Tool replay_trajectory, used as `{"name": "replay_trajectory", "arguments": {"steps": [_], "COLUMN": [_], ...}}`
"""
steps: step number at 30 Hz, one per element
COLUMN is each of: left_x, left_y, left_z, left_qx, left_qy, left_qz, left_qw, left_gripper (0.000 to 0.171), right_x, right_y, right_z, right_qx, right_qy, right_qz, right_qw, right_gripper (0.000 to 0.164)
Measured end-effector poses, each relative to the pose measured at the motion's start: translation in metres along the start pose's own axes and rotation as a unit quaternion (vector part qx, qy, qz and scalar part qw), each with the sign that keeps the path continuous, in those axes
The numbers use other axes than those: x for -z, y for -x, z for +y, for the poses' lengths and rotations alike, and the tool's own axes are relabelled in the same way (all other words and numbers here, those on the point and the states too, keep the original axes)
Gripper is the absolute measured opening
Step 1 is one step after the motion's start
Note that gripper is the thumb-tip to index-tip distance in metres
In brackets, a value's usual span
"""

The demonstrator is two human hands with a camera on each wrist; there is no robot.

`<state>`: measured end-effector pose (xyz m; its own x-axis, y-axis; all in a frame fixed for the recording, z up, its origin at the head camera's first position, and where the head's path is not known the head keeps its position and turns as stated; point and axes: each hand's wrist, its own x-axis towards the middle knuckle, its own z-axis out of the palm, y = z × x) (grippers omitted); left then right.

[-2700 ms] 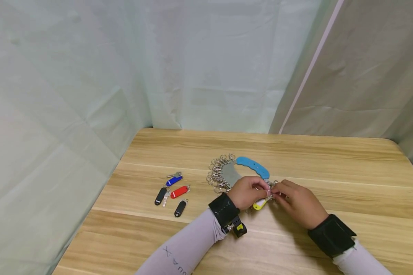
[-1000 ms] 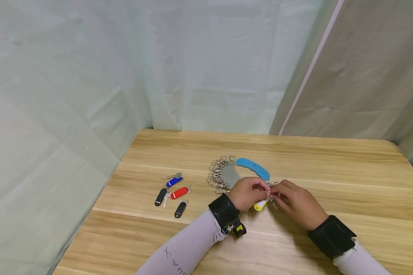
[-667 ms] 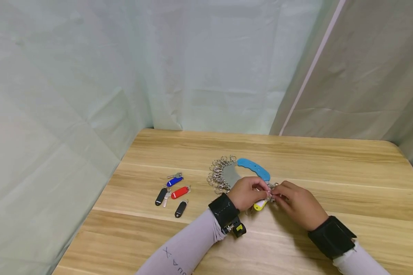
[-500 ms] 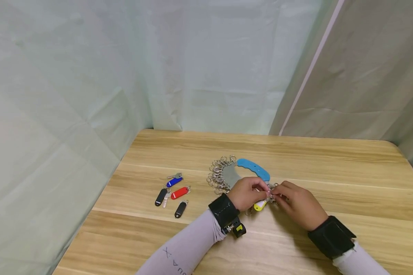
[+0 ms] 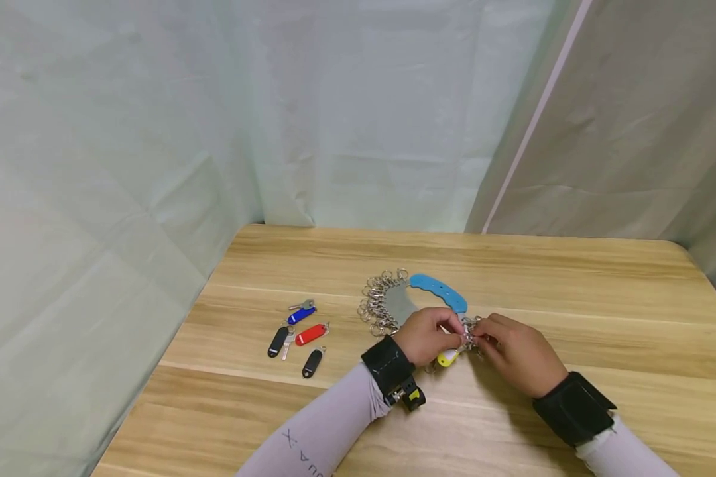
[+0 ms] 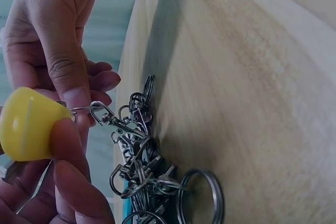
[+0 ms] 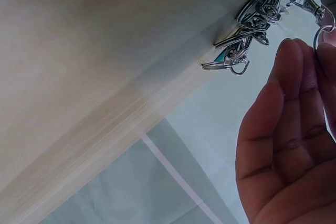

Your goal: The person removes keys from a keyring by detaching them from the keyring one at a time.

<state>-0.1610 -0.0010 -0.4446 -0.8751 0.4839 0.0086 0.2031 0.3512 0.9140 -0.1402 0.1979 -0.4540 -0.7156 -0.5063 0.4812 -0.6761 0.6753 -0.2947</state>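
A yellow key tag [image 6: 31, 124] is pinched in my left hand [image 5: 425, 336], with a piece of metal showing below it in the left wrist view. My right hand [image 5: 520, 352] pinches a thin metal ring [image 7: 316, 39] between thumb and finger, close beside the tag. That ring meets a swivel clasp [image 6: 107, 116] on a key holder, which has a blue handle [image 5: 438, 291] and a grey curved plate [image 5: 398, 303]. Many clasps and split rings [image 5: 372, 301] line the plate's outer edge. My left hand covers part of the plate in the head view.
Left of the holder lie a blue key tag [image 5: 301, 315] with a key, a red tag [image 5: 311, 334], a black tag [image 5: 278, 342] with a key and another black tag [image 5: 313, 363]. The wooden table [image 5: 602, 298] backs onto pale curtains [image 5: 394, 132].
Both hands stay in nearly the same place, with small finger movements at the ring. The yellow tag shifts slightly. The loose tags and the holder have not visibly moved.
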Motion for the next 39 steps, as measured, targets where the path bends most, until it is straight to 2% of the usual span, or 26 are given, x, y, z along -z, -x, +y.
{"name": "replay_trajectory", "arguments": {"steps": [7,12,19,27,39], "left_x": [0.0014,0.0007,-0.0006,-0.0005,0.0001], "left_y": [0.0002,0.0003,-0.0008,-0.0015,-0.0009], "left_z": [0.0005,0.0006,0.0005,0.0004,-0.0001], "left_qx": [0.01,0.012,0.009,0.021,0.007], "left_qy": [-0.012,0.001,0.02,0.049,0.045], "left_qz": [-0.003,0.0,0.009,0.009,0.004], "left_qw": [0.9999,0.9999,0.9997,0.9985,0.9989], "left_gripper": [0.005,0.005,0.005,0.005,0.005], "right_x": [0.0004,0.0,-0.0004,-0.0004,-0.0006], "right_y": [-0.0005,-0.0014,-0.003,-0.0032,-0.0015], "right_z": [-0.0003,-0.0011,-0.0009,-0.0004,-0.0007], "right_qx": [-0.014,-0.022,-0.001,0.016,0.013], "right_qy": [-0.002,-0.005,-0.009,-0.011,0.005], "right_qz": [-0.004,-0.011,-0.016,0.002,-0.001], "right_qw": [1.0,1.0,1.0,1.0,1.0], "right_gripper": [0.02,0.018,0.023,0.021,0.019]}}
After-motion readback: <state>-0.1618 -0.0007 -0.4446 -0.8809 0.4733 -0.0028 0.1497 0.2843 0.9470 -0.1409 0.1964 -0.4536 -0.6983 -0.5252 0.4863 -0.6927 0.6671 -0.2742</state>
